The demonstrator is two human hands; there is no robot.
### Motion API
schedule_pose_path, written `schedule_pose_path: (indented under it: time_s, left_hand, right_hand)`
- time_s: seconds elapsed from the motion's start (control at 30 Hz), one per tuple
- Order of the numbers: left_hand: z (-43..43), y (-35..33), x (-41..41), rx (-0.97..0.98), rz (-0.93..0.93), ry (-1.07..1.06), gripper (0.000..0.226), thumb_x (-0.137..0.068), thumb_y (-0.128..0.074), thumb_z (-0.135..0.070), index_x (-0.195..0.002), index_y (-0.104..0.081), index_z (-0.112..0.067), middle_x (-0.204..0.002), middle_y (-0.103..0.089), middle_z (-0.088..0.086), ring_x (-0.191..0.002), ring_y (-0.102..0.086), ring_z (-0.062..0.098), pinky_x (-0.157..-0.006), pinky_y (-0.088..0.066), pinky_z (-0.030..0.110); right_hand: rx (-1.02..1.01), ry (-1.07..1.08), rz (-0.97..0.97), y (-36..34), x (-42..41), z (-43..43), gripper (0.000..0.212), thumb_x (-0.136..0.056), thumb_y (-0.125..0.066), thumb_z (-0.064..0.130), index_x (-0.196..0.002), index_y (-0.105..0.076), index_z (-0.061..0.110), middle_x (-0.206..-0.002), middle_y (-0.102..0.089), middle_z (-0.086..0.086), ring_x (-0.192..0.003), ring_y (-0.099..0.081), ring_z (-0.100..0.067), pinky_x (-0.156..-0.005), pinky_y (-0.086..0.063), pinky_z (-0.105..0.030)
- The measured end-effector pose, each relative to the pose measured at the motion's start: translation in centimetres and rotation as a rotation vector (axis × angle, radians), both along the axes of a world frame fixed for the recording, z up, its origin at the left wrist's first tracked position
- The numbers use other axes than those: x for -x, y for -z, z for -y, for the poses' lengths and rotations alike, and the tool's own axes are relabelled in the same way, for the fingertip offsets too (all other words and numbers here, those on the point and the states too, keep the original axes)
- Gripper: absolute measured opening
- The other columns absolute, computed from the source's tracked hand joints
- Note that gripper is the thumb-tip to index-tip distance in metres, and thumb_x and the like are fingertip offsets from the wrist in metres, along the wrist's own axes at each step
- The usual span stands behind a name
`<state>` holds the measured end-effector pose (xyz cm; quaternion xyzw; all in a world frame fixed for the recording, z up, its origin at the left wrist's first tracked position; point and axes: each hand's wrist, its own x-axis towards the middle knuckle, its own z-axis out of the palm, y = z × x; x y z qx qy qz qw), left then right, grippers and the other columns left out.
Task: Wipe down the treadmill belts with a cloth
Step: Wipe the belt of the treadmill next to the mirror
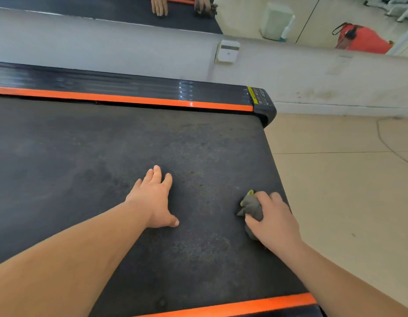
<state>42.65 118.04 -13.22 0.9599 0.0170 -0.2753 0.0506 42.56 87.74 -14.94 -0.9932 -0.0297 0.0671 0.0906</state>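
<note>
Treadmill belt, dark and finely textured, filled most of the view, with faint dull marks across its surface. A grey cloth with a yellow-green edge lay bunched on the belt, close to the belt's right-hand end and just beside the tiled floor. The right hand gripped it from above, its fingers curled round the wad and the thumb tucked against its near side, holding it against the belt. The left hand rested flat on the belt, well apart from the cloth, palm down; its fingers were straight and lay close together, while the thumb stuck out to the side.

An orange stripe ran along the far edge of the belt beside a black side rail, which ended in a rounded black cap bearing a yellow label. Another orange stripe bordered the near edge. Beyond the rail stood a pale wall with a white box fixed to it. Above that a mirror reflected both hands, the belt and a red bag.
</note>
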Motion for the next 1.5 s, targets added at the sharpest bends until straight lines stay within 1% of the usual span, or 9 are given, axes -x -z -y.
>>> schedule_pose_path:
  time_s: [0.17, 0.33, 0.4, 0.53, 0.67, 0.9, 1.13, 1.37, 1.5]
  left_hand:
    - [-0.8, 0.4, -2.7, -0.188, -0.115, -0.109, 0.179, -0.035, -0.075, -0.095, -0.158, 0.025, -0.014, -0.165, 0.023, 0.026, -0.154, 0.018, 0.045, -0.124, -0.003, 0.066]
    - [-1.8, 1.6, -2.5, -0.104, -0.090, -0.101, 0.181, -0.029, -0.072, -0.098, -0.158, 0.026, -0.019, -0.166, 0.026, 0.020, -0.155, 0.020, 0.040, -0.126, -0.011, 0.059]
    - [-2.0, 1.7, -2.3, -0.105, -0.069, -0.089, 0.180, -0.029, -0.070, -0.099, -0.159, 0.026, -0.020, -0.166, 0.026, 0.019, -0.155, 0.019, 0.040, -0.127, -0.012, 0.058]
    - [-1.5, 1.1, -3.0, -0.146, -0.075, -0.056, 0.179, -0.032, -0.077, -0.093, -0.160, 0.020, -0.013, -0.166, 0.019, 0.027, -0.155, 0.013, 0.046, -0.125, -0.018, 0.060]
    - [-1.7, 1.2, -3.0, -0.142, -0.078, -0.043, 0.181, -0.031, -0.074, -0.096, -0.160, 0.021, -0.012, -0.166, 0.018, 0.028, -0.155, 0.012, 0.046, -0.124, -0.019, 0.060]
    - [-2.1, 1.8, -2.5, -0.117, -0.038, -0.035, 0.178, -0.032, -0.068, -0.100, -0.159, 0.025, -0.016, -0.166, 0.023, 0.024, -0.156, 0.015, 0.042, -0.126, -0.015, 0.058]
    - [-2.5, 1.8, -1.9, -0.090, -0.004, -0.051, 0.174, -0.034, -0.068, -0.099, -0.160, 0.023, -0.021, -0.167, 0.025, 0.018, -0.155, 0.021, 0.038, -0.127, -0.010, 0.055]
    - [-2.3, 2.1, -2.0, -0.082, -0.023, -0.075, 0.176, -0.034, -0.069, -0.099, -0.157, 0.030, -0.021, -0.164, 0.032, 0.019, -0.154, 0.025, 0.039, -0.128, -0.005, 0.057]
    - [-2.3, 2.0, -2.0, -0.087, -0.025, -0.075, 0.176, -0.035, -0.070, -0.098, -0.158, 0.028, -0.019, -0.164, 0.031, 0.021, -0.153, 0.026, 0.041, -0.127, -0.006, 0.058]
  right_hand:
    - [0.002, -0.273, 0.000, 0.5, -5.0, -3.8, 0.038, -0.088, -0.061, 0.056, -0.118, -0.048, 0.036, -0.106, -0.040, 0.005, -0.106, -0.053, -0.022, -0.072, -0.050, -0.037]
    - [-0.088, 0.269, 0.030, 0.3, -12.5, -8.6, 0.043, -0.095, -0.061, 0.045, -0.131, -0.046, 0.027, -0.120, -0.043, -0.009, -0.112, -0.052, -0.037, -0.075, -0.041, -0.041]
    - [-0.064, 0.265, 0.104, 0.8, -11.2, -13.0, 0.041, -0.093, -0.064, 0.041, -0.126, -0.048, 0.025, -0.118, -0.043, -0.009, -0.107, -0.051, -0.036, -0.071, -0.039, -0.040]
    - [-0.065, -0.231, 0.283, 1.9, -4.9, -17.8, 0.043, -0.076, -0.074, 0.044, -0.109, -0.051, 0.026, -0.103, -0.045, -0.004, -0.087, -0.052, -0.028, -0.059, -0.044, -0.037]
    - [-0.145, -0.626, 0.034, 0.8, -6.7, -13.2, 0.041, -0.080, -0.065, 0.054, -0.114, -0.053, 0.036, -0.104, -0.040, 0.008, -0.099, -0.055, -0.020, -0.065, -0.051, -0.036]
    - [-0.018, 0.192, 0.190, 1.6, -15.5, -11.4, 0.046, -0.093, -0.064, 0.048, -0.131, -0.049, 0.029, -0.114, -0.046, -0.008, -0.102, -0.055, -0.035, -0.068, -0.039, -0.038]
    - [-0.116, -0.509, 0.251, 2.2, -5.9, -16.0, 0.041, -0.074, -0.069, 0.054, -0.107, -0.053, 0.035, -0.098, -0.043, 0.005, -0.087, -0.056, -0.023, -0.057, -0.046, -0.033]
    - [0.009, 0.086, 0.146, 0.6, -14.5, -11.3, 0.042, -0.092, -0.061, 0.050, -0.126, -0.047, 0.029, -0.112, -0.047, -0.008, -0.101, -0.058, -0.037, -0.070, -0.043, -0.039]
    - [0.020, -0.184, 0.296, 2.1, -6.8, -16.2, 0.042, -0.076, -0.072, 0.045, -0.110, -0.054, 0.029, -0.098, -0.048, -0.003, -0.080, -0.059, -0.030, -0.059, -0.035, -0.033]
